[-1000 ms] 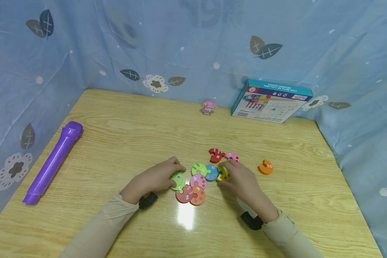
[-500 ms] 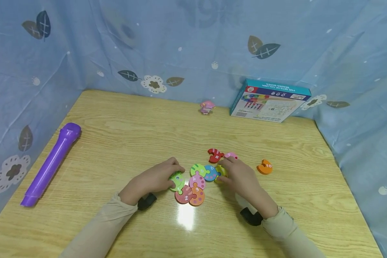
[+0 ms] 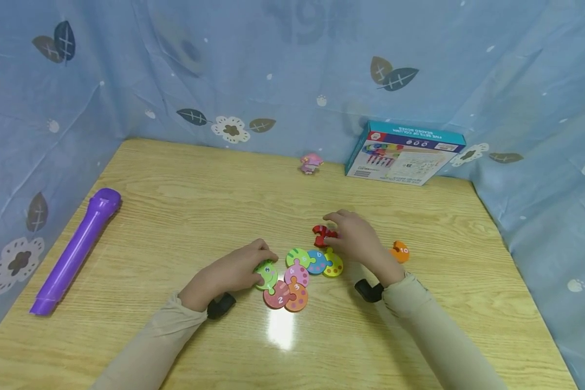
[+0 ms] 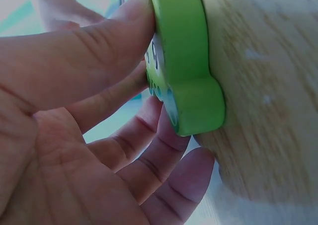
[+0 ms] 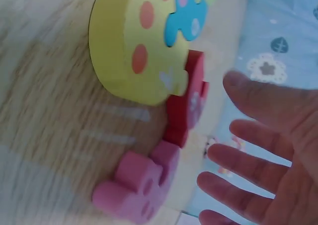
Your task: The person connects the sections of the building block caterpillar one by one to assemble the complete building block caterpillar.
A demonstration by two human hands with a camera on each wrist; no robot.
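Observation:
A chain of coloured number puzzle pieces lies on the wooden table [image 3: 185, 206]. My left hand [image 3: 265, 261] [image 4: 141, 46] grips the green head piece [image 3: 267, 273] [image 4: 184, 61] at the chain's left end, thumb on its edge and fingers against its face. The chain's right end is the yellow piece [image 3: 333, 265] [image 5: 129, 46], joined to the blue piece [image 3: 317, 261] [image 5: 189, 16]. My right hand [image 3: 335, 227] hovers just beyond it over the loose red piece [image 3: 320, 234] [image 5: 191, 101]. Its fingers [image 5: 258, 115] are spread and touch nothing. A loose pink piece [image 5: 139, 185] lies beside the red one, hidden under the hand in the head view.
An orange piece marked 10 [image 3: 400, 252] lies right of my right hand. A purple torch [image 3: 75, 250] lies at the left edge. A teal box [image 3: 402, 154] and a small pink figure [image 3: 311, 162] stand at the back. Blue cloth walls enclose the table.
My right hand has let go of the yellow piece, now joined to the blue one, and moved away from me to above the red and pink pieces. The left hand has stayed put.

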